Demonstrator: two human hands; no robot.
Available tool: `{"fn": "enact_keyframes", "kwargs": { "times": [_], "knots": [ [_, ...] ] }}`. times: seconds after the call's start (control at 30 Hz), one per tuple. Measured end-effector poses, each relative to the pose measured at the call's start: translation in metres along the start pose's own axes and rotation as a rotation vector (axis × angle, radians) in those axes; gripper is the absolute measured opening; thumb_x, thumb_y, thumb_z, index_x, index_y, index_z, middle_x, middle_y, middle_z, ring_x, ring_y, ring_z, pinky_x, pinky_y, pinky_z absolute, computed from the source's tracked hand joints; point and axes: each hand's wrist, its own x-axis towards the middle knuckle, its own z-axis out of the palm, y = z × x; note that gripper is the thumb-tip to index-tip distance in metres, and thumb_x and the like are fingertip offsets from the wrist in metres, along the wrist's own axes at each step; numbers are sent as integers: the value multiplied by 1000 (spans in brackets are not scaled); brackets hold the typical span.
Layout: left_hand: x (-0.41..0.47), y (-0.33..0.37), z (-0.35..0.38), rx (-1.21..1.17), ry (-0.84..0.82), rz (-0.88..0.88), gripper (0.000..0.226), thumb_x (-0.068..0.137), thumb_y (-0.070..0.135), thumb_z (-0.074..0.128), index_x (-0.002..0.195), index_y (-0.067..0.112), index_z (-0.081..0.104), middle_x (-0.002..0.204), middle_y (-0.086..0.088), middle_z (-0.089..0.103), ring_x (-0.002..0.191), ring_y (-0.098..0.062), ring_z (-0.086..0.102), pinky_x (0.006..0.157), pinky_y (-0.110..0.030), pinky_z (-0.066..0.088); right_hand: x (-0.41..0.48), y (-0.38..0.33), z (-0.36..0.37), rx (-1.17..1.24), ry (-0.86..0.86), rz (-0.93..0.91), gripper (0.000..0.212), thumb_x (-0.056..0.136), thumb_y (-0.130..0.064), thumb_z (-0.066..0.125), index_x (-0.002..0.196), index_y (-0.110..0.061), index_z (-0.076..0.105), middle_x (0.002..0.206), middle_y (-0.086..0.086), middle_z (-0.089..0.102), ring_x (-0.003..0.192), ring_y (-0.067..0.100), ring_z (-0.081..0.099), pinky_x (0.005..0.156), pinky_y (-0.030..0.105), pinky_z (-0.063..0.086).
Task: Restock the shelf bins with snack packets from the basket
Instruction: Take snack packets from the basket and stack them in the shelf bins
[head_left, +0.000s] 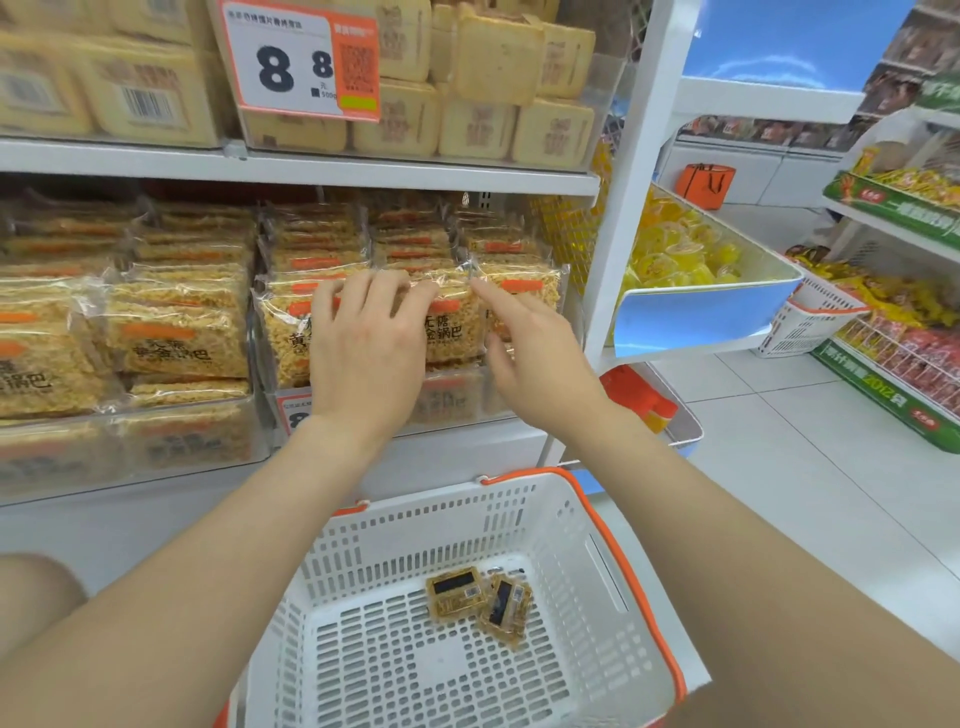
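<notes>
Single cam, head-worn, wide-angle, edges bent. Looks fwd & down along both forearms. Faces the shelf (311, 171) nearly straight on and close: bins (208, 441) of packets (176, 343) fill left & centre of frame, within arm's reach. Basket (613, 519) is right under the lens at bottom centre, seen from above. Right side opens onto aisle floor (779, 415) & other racks (893, 218), well apart.

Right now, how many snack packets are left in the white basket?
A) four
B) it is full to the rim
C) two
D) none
C: one snack packet and a second packet beside it lie on the floor of the basket, and nothing else shows in it.
</notes>
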Motion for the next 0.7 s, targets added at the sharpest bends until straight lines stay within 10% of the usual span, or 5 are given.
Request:
{"fn": "enact_keyframes", "kwargs": {
  "times": [0.33,0.57,0.7],
  "knots": [
    [3,-3,2,60,5,25,27,105,13,55,122,24,73,118,2,72,116,-27,59,110,-51,35,21,-1,25,162,108,102,41,100,-8,65,139,-20,65,74,-17,55,70,8,57,79,30,52],
    [-11,6,-3,72,-37,48,46,103,14,60,147,20,55,145,0,61,144,-30,46,121,-59,23,6,-3,20,51,256,33,55,91,-1,65,141,-22,60,113,3,47,99,17,52,87,26,47],
    [-8,10,-9,24,58,79,35,102,9,57,134,20,64,136,-5,63,133,-33,54,116,-55,32,-10,-9,-2,85,262,37,26,86,-6,62,109,-20,60,88,-11,55,76,14,56,67,37,49]
  ]
}}
